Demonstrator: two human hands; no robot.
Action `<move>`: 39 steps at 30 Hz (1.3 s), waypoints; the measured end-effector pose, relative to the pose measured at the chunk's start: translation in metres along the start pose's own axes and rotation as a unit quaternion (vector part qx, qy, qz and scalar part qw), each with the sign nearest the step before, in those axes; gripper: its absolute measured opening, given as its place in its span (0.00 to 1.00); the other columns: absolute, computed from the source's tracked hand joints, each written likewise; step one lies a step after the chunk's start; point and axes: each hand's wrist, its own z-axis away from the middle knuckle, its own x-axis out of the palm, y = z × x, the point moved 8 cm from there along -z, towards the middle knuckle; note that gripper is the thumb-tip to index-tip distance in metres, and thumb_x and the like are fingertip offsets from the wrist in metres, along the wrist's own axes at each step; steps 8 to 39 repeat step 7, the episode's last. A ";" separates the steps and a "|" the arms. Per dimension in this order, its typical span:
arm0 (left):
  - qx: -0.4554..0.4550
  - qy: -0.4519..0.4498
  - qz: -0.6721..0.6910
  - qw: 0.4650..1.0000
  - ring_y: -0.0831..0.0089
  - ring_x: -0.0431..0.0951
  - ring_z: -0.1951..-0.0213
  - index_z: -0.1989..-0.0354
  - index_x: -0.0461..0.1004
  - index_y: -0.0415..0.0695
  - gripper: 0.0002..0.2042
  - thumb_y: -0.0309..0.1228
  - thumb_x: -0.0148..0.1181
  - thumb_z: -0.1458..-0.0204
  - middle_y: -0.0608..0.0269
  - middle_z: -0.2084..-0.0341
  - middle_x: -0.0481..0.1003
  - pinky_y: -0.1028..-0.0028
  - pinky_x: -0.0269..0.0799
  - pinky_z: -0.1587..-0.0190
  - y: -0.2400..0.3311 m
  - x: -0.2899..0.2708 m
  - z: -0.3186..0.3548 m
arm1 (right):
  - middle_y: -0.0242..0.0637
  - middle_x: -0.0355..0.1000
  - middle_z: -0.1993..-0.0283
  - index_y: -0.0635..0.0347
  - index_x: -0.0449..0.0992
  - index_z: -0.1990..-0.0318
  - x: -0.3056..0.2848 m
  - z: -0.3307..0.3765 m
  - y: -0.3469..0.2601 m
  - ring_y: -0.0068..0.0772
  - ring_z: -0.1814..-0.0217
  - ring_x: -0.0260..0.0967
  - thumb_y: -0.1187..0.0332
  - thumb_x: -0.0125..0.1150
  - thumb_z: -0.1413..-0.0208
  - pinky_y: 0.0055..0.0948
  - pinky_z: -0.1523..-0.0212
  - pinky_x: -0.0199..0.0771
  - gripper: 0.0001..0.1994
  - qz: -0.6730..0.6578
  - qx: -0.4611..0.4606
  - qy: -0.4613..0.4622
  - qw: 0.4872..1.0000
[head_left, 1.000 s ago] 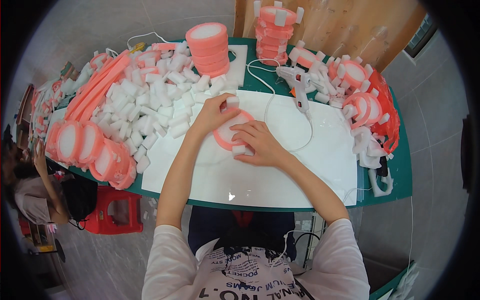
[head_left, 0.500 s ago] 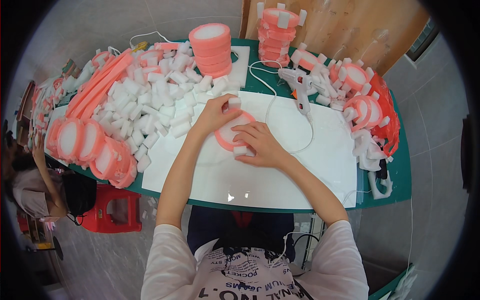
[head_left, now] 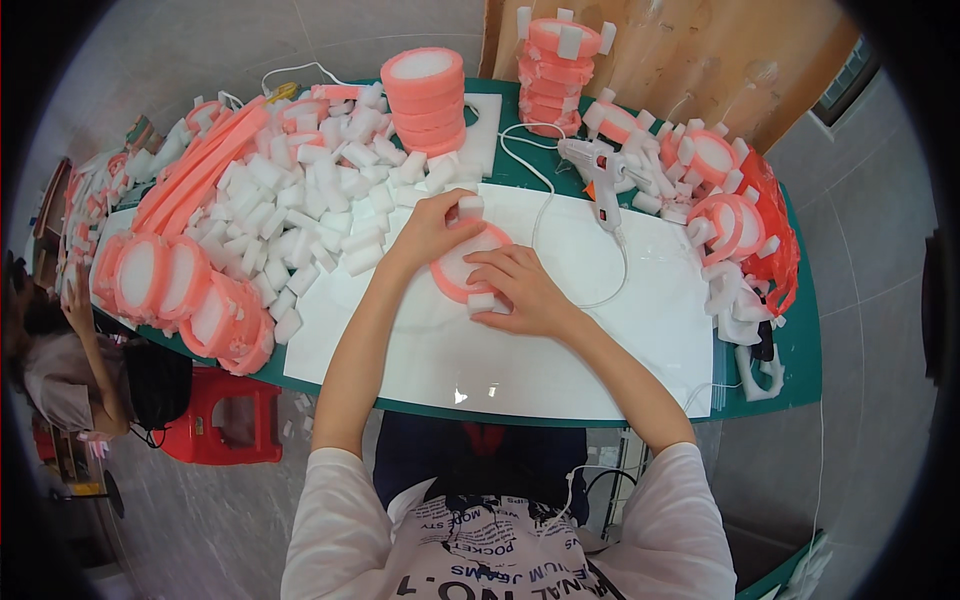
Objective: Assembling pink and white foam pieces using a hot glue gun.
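A round foam disc (head_left: 452, 270), white in the middle with a pink rim, lies flat on the white board (head_left: 400, 365). My left hand (head_left: 428, 232) closes on its far side, the thumb along the pink rim and the fingers behind a small white foam block (head_left: 470, 207) at that edge. From the right, my right hand (head_left: 525, 290) grips the disc's near side. Its fingers lie over the white centre, and its thumb presses a second foam block (head_left: 481, 302) against the rim. Part of the disc is hidden under both hands.
Loose white foam blocks (head_left: 270, 225) heap up at left, with pink foam strips (head_left: 205, 165) and rimmed discs (head_left: 140, 277) beside them. Disc stacks (head_left: 423, 100) stand behind. A white glue gun (head_left: 597, 180) with a cord rests at back right, near a red plastic bag (head_left: 778, 235). Another person sits far left.
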 end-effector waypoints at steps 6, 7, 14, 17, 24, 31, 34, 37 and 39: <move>-0.009 -0.010 -0.008 1.000 0.74 0.65 0.77 0.61 0.71 0.39 0.17 0.30 0.62 0.62 0.61 0.80 0.68 0.76 0.64 0.71 -0.001 0.000 0.000 | 0.32 0.61 0.48 0.53 0.68 0.62 0.000 -0.001 0.000 0.41 0.47 0.54 0.62 0.65 0.64 0.38 0.46 0.51 0.19 -0.002 0.003 -0.006 1.000; -0.022 -0.020 -0.013 0.999 0.74 0.66 0.75 0.60 0.71 0.40 0.17 0.29 0.61 0.61 0.60 0.77 0.70 0.76 0.65 0.70 -0.001 0.000 0.001 | 0.32 0.61 0.48 0.52 0.68 0.62 0.000 -0.001 0.000 0.41 0.47 0.54 0.62 0.65 0.64 0.38 0.46 0.51 0.19 -0.001 0.003 -0.008 1.000; -0.022 -0.020 -0.013 0.999 0.74 0.66 0.75 0.60 0.71 0.40 0.17 0.29 0.61 0.61 0.60 0.77 0.70 0.76 0.65 0.70 -0.001 0.000 0.001 | 0.32 0.61 0.48 0.52 0.68 0.62 0.000 -0.001 0.000 0.41 0.47 0.54 0.62 0.65 0.64 0.38 0.46 0.51 0.19 -0.001 0.003 -0.008 1.000; -0.022 -0.020 -0.013 0.999 0.74 0.66 0.75 0.60 0.71 0.40 0.17 0.29 0.61 0.61 0.60 0.77 0.70 0.76 0.65 0.70 -0.001 0.000 0.001 | 0.32 0.61 0.48 0.52 0.68 0.62 0.000 -0.001 0.000 0.41 0.47 0.54 0.62 0.65 0.64 0.38 0.46 0.51 0.19 -0.001 0.003 -0.008 1.000; -0.022 -0.020 -0.013 0.999 0.74 0.66 0.75 0.60 0.71 0.40 0.17 0.29 0.61 0.61 0.60 0.77 0.70 0.76 0.65 0.70 -0.001 0.000 0.001 | 0.32 0.61 0.48 0.52 0.68 0.62 0.000 -0.001 0.000 0.41 0.47 0.54 0.62 0.65 0.64 0.38 0.46 0.51 0.19 -0.001 0.003 -0.008 1.000; -0.022 -0.020 -0.013 0.999 0.74 0.66 0.75 0.60 0.71 0.40 0.17 0.29 0.61 0.61 0.60 0.77 0.70 0.76 0.65 0.70 -0.001 0.000 0.001 | 0.32 0.61 0.48 0.52 0.68 0.62 0.000 -0.001 0.000 0.41 0.47 0.54 0.62 0.65 0.64 0.38 0.46 0.51 0.19 -0.001 0.003 -0.008 1.000; -0.022 -0.020 -0.013 0.999 0.74 0.66 0.75 0.60 0.71 0.40 0.17 0.29 0.61 0.61 0.60 0.77 0.70 0.76 0.65 0.70 -0.001 0.000 0.001 | 0.32 0.61 0.48 0.52 0.68 0.62 0.000 -0.001 0.000 0.41 0.47 0.54 0.62 0.65 0.64 0.38 0.46 0.51 0.19 -0.001 0.003 -0.008 1.000; -0.022 -0.020 -0.013 0.999 0.74 0.66 0.75 0.60 0.71 0.40 0.17 0.29 0.61 0.61 0.60 0.77 0.70 0.76 0.65 0.70 -0.001 0.000 0.001 | 0.32 0.61 0.48 0.52 0.68 0.62 0.000 -0.001 0.000 0.41 0.47 0.54 0.62 0.65 0.64 0.38 0.46 0.51 0.19 -0.001 0.003 -0.008 1.000; -0.022 -0.020 -0.013 0.999 0.74 0.66 0.75 0.60 0.71 0.40 0.17 0.29 0.61 0.61 0.60 0.77 0.70 0.76 0.65 0.70 -0.001 0.000 0.001 | 0.32 0.61 0.48 0.52 0.68 0.62 0.000 -0.001 0.000 0.41 0.47 0.54 0.62 0.65 0.64 0.38 0.46 0.51 0.19 -0.001 0.003 -0.008 1.000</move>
